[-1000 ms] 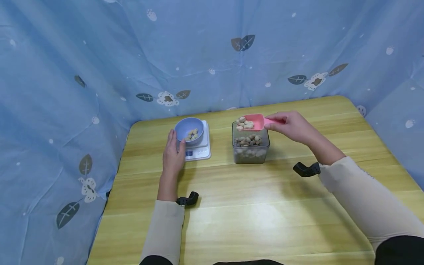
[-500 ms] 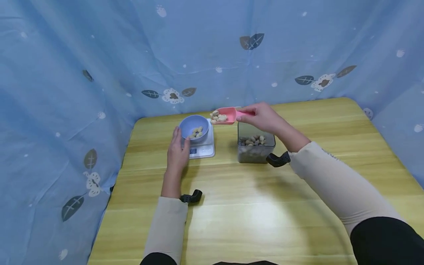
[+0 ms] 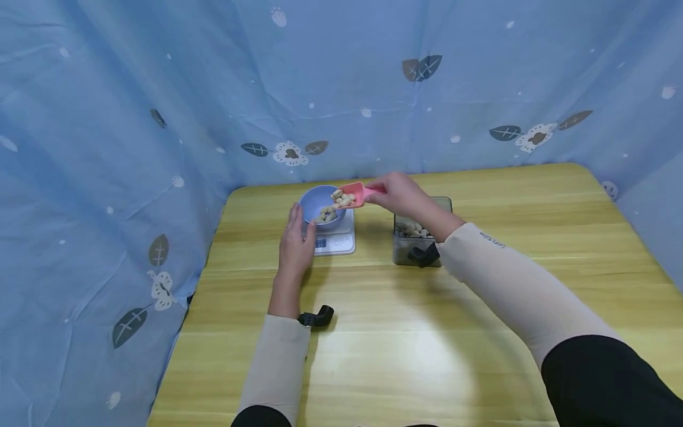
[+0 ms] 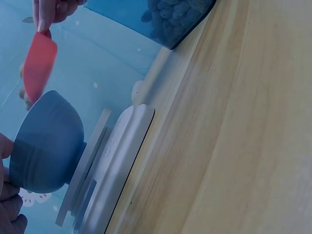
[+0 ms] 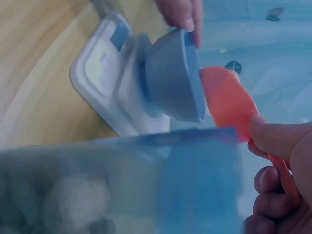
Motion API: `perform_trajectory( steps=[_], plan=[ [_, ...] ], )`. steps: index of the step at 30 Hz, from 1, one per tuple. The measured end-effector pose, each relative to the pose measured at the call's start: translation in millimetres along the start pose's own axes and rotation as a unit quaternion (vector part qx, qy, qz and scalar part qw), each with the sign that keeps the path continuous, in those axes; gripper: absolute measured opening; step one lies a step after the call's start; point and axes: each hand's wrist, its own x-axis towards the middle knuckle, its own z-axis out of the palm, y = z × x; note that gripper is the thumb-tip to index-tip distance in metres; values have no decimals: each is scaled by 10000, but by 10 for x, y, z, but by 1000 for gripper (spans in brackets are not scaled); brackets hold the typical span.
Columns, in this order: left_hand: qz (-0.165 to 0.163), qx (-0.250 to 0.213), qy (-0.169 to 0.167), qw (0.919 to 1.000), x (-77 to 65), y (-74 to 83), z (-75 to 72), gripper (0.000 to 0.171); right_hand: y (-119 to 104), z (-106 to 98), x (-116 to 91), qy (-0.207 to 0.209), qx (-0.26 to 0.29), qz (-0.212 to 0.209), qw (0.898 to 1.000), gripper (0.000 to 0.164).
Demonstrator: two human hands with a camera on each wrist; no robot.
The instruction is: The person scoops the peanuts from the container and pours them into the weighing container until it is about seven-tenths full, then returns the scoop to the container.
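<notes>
My right hand (image 3: pixel 397 193) pinches the handle of a pink scoop (image 3: pixel 357 193), which carries several peanuts (image 3: pixel 341 197) in their shells. The scoop's front edge is over the right rim of a blue bowl (image 3: pixel 315 201), and peanuts lie in the bowl too. Under the bowl is a white kitchen scale (image 3: pixel 341 240) with a lit display. My left hand (image 3: pixel 296 246) holds the bowl at its left and near side, thumb apart from the fingers. In the left wrist view, the fingertips (image 4: pixel 12 207) lie against the bowl's side.
A clear grey container (image 3: pixel 402 252) of peanuts stands right of the scale, partly covered by my right forearm. Both stand on a wooden table (image 3: pixel 384 332). Behind it hangs a blue patterned curtain (image 3: pixel 368 77).
My right hand has carried the loaded scoop left, from above the container to the bowl's rim. The left hand has stayed at the bowl. The head view has shifted slightly.
</notes>
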Motion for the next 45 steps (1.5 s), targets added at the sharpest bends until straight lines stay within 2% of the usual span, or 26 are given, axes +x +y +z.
perform_trajectory(
  steps=[5,11,18,26,29,31,33,36,40,42,45],
  plan=[
    [2,26,9,10000,-11,16,26,63,-43,93,41,312,-839,-356,9953,29],
    [9,16,-53,10000,-15,14,14,64,-194,172,10,588,-1853,-989,9759,19],
    [29,-63,-16,10000,-11,2,-11,64,-290,232,-27,941,-2447,-1470,9538,13],
    [140,-86,33,9999,-11,2,-8,65,-289,224,-62,1311,-3080,-1855,9239,18],
    [125,-97,17,9999,-16,3,-5,64,-274,216,-94,1472,-3083,-1944,9195,18],
    [126,-93,5,9999,-16,7,-6,64,-261,207,-105,1511,-3071,-1930,9196,19],
    [117,-97,2,9999,-13,15,-8,63,-255,181,-114,1449,-2998,-1853,9245,18],
    [127,-109,23,9999,-25,6,-2,63,-236,150,-130,1200,-2694,-1463,9442,20],
    [188,-106,57,9998,-22,-2,3,63,-183,47,-181,908,-1906,-826,9740,31],
    [196,-103,43,9997,-18,-4,3,63,-139,-25,-233,864,-1501,-714,9823,33],
    [169,-125,22,9998,-13,-6,-3,63,-57,-136,-346,833,-1092,-666,9883,32]
  ],
)
